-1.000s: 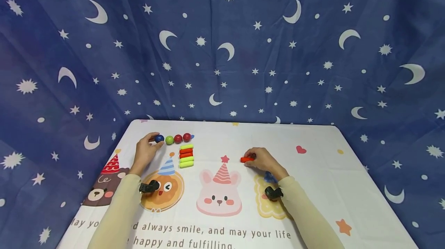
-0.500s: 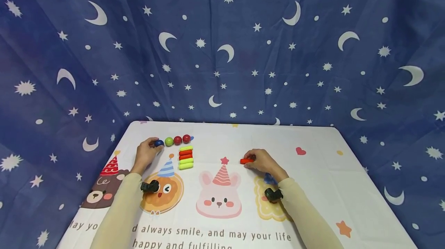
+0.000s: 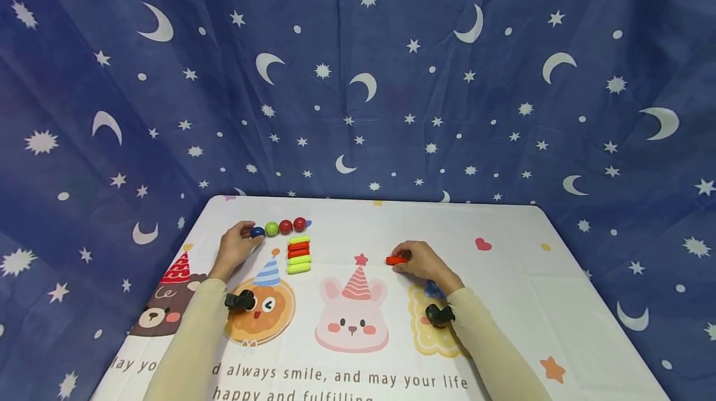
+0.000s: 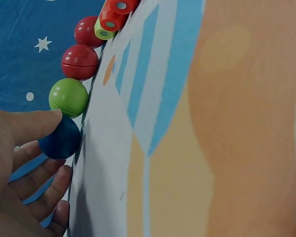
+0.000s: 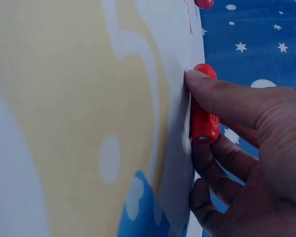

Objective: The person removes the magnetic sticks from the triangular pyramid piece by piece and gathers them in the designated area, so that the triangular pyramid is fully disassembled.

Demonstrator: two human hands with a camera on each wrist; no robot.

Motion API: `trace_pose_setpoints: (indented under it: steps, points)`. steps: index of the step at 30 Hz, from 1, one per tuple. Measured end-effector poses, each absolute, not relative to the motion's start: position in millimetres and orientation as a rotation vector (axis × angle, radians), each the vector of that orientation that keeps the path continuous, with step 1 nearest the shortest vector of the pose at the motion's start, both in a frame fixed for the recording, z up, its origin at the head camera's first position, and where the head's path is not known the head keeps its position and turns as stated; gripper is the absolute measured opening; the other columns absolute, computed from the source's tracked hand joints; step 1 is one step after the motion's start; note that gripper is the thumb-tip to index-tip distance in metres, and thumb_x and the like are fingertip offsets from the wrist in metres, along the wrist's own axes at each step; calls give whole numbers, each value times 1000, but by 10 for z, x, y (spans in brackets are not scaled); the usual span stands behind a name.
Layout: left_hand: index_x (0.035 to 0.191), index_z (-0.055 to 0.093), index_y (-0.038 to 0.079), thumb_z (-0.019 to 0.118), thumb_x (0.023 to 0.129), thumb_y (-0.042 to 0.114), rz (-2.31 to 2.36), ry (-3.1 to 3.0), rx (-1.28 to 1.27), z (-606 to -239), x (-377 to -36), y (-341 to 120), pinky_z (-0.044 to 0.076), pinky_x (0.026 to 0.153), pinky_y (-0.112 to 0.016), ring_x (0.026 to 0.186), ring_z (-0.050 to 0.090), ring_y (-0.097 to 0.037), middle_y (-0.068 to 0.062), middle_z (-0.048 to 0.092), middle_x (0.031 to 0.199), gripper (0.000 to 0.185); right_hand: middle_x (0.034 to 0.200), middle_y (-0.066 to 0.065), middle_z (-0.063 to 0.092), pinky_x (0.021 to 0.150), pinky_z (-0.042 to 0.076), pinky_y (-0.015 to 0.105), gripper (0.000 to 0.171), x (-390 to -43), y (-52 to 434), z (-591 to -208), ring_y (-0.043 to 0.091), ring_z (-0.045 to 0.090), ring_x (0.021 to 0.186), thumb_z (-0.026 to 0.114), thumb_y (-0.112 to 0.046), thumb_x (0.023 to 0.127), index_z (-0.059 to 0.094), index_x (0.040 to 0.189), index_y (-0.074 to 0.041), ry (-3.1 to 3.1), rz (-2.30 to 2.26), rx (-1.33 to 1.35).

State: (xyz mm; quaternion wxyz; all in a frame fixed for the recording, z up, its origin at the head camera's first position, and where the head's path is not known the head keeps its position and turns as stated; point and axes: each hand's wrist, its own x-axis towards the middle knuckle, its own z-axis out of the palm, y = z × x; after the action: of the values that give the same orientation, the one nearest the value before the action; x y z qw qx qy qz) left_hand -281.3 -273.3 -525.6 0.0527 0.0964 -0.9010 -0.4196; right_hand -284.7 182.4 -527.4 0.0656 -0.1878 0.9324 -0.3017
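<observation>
Little has shifted in the last second: both hands stay where they were on the bench [image 3: 503, 276]. Left hand [image 3: 236, 248] curls its fingers [image 4: 32, 126] round the blue ball [image 4: 60, 139], which touches the green ball [image 4: 69, 96] at the row's left end. Right hand [image 3: 422, 260] pinches the red peg [image 5: 202, 111] near the bench's middle, against the cloth.
</observation>
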Motion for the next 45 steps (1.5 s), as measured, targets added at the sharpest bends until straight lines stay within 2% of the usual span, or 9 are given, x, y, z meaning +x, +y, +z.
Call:
trace_pose_setpoints:
  steps: [9,16,28,32,39,45]
  points:
    - [137,51,1,64,95,23,-1310,-2728,311,-5201,-2740,-2753,44,104,-51,126,51,-40,-25,54,136,49,90,-1,66,79,47,30,26,-2832,1824,-5261,13,53,79,85,-19,76,72,99,-15,2803,-932,-560]
    - [129,59,3,65,93,18,-1257,-2589,153,-5013,-2653,-2609,42,103,-52,122,54,-38,-23,59,129,39,86,-3,64,75,44,28,26,-2826,1842,-5266,13,52,76,85,-19,76,72,98,-15,2821,-932,-555]
    - [122,64,9,70,91,19,-1324,-2518,-126,-4730,-2523,-1953,47,97,-51,114,57,-38,-14,62,124,33,84,-2,64,72,44,28,25,-2801,1876,-5267,13,51,76,84,-15,76,72,97,-15,2818,-936,-544]
    - [120,65,11,71,91,20,-1373,-2510,-213,-4741,-2532,-1710,48,97,-51,109,59,-37,-13,63,121,31,85,-1,64,74,44,29,25,-2801,1880,-5258,14,51,77,84,-15,76,72,97,-15,2816,-953,-519]
    - [120,66,11,71,90,19,-1375,-2534,-292,-4864,-2550,-1330,50,96,-44,112,61,-26,-10,66,121,31,84,-1,63,72,43,29,24,-2760,1895,-5231,15,50,76,84,-15,76,72,98,-14,2816,-941,-519]
    - [118,67,12,73,88,17,-1432,-2538,-360,-4933,-2534,-1012,50,96,-45,110,62,-25,-8,67,118,30,85,-2,63,73,42,29,26,-2762,1897,-5244,14,50,77,83,-15,77,72,100,-15,2832,-932,-525]
